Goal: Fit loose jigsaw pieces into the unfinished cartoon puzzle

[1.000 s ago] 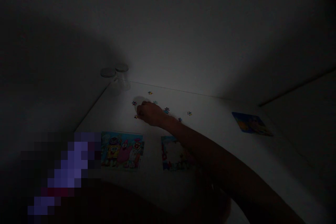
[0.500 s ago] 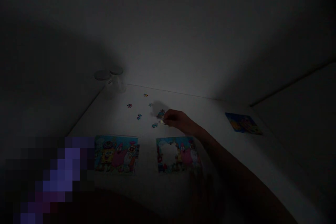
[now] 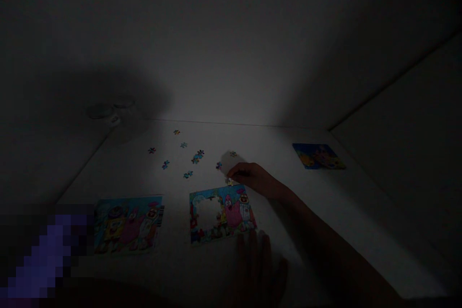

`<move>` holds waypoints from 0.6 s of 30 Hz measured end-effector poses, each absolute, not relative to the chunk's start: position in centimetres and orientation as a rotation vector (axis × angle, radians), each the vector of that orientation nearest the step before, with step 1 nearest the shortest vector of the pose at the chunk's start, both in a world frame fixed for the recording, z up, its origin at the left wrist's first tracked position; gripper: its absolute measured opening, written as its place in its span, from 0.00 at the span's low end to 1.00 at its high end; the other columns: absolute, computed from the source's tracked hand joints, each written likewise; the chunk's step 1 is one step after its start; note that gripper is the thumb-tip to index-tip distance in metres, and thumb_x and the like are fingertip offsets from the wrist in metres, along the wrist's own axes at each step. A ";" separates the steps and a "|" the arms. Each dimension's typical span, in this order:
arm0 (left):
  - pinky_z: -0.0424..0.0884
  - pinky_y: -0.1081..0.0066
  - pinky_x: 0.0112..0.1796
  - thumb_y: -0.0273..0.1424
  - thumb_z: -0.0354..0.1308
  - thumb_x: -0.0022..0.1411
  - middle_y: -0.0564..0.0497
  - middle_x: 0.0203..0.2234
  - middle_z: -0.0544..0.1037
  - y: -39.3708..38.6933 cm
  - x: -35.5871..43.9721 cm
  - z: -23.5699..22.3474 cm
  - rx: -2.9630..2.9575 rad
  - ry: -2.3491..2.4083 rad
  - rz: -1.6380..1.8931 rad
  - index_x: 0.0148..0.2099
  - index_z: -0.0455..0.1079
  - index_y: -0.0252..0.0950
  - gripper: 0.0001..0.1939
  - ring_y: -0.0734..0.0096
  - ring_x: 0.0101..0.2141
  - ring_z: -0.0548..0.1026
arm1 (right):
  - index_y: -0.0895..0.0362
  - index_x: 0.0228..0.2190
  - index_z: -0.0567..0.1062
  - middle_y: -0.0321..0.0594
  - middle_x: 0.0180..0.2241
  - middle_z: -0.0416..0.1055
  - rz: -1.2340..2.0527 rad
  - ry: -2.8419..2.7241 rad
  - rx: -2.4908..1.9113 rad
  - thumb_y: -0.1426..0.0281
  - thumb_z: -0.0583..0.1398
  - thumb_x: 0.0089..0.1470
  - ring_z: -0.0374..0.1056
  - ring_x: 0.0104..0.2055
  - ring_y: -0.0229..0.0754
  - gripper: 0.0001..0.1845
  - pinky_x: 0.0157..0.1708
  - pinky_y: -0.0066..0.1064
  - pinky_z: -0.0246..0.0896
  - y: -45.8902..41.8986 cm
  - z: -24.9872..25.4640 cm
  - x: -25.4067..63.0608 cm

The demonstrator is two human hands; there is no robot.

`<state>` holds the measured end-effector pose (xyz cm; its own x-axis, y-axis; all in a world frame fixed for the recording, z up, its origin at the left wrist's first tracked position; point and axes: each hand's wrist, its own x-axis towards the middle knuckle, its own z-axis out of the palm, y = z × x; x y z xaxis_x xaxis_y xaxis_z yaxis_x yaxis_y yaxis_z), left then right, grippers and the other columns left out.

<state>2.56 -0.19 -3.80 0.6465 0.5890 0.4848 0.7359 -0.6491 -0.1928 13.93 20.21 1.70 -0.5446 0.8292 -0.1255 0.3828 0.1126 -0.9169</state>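
Observation:
Under dim light, my right hand [image 3: 247, 175] pinches a small, pale jigsaw piece [image 3: 230, 182] just above the top edge of a partly filled jigsaw puzzle [image 3: 234, 214]. Cartoon figures fill the puzzle's right side, while a white gap shows at its upper left. Below its lower right corner lies my left hand [image 3: 254, 262], palm down with fingers spread, dark and partly lost in shadow. Near my right hand are loose jigsaw pieces, one [image 3: 219, 165] to its left and another [image 3: 233, 154] beyond it.
A picture sheet [image 3: 130, 224] with the same figures lies left of the puzzle. Several more loose pieces [image 3: 197, 158] are scattered farther back. Two clear lidded jars [image 3: 124, 118] stand at the far left corner, and a blue picture card [image 3: 319, 156] lies at the right.
The view has shifted, so the table things appear farther left. My right hand has moved from the loose pieces to the puzzle's top edge. My left hand's spread fingers now show more clearly.

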 end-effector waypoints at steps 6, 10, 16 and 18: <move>0.65 0.41 0.49 0.44 0.52 0.65 0.36 0.54 0.71 0.0 2.5 -4.7 -2.443 -1.000 -0.602 0.60 0.61 0.39 0.25 0.41 0.53 0.70 | 0.56 0.35 0.77 0.39 0.36 0.75 1.393 -1.985 -1.112 0.71 0.58 0.53 0.70 0.38 0.40 0.09 0.39 0.33 0.64 20.0 1.3 14.0; 0.66 0.43 0.50 0.42 0.56 0.63 0.39 0.54 0.73 0.0 3.1 -5.4 -2.402 -1.068 -0.677 0.59 0.62 0.40 0.24 0.44 0.53 0.71 | 0.56 0.35 0.77 0.39 0.33 0.75 1.255 -1.906 -1.207 0.69 0.57 0.53 0.70 0.35 0.40 0.09 0.35 0.31 0.63 20.1 0.9 14.0; 0.70 0.45 0.46 0.42 0.60 0.59 0.42 0.49 0.77 0.0 4.8 -7.2 -2.243 -1.186 -0.914 0.54 0.66 0.41 0.22 0.48 0.48 0.75 | 0.57 0.36 0.76 0.39 0.30 0.73 0.961 -1.848 -1.421 0.65 0.59 0.52 0.68 0.31 0.41 0.11 0.31 0.31 0.62 20.5 0.4 14.2; 0.70 0.46 0.46 0.42 0.60 0.59 0.42 0.50 0.76 -0.2 5.1 -7.8 -2.259 -1.198 -0.873 0.54 0.66 0.41 0.22 0.48 0.49 0.74 | 0.57 0.35 0.76 0.40 0.32 0.73 0.897 -1.936 -1.385 0.67 0.58 0.53 0.68 0.32 0.41 0.10 0.33 0.32 0.62 20.3 0.5 14.1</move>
<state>5.13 -0.20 -7.81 0.4267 0.5690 0.7030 0.8438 -0.5303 -0.0829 14.07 20.29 0.46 -0.2853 0.9552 0.0781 0.5584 0.2319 -0.7965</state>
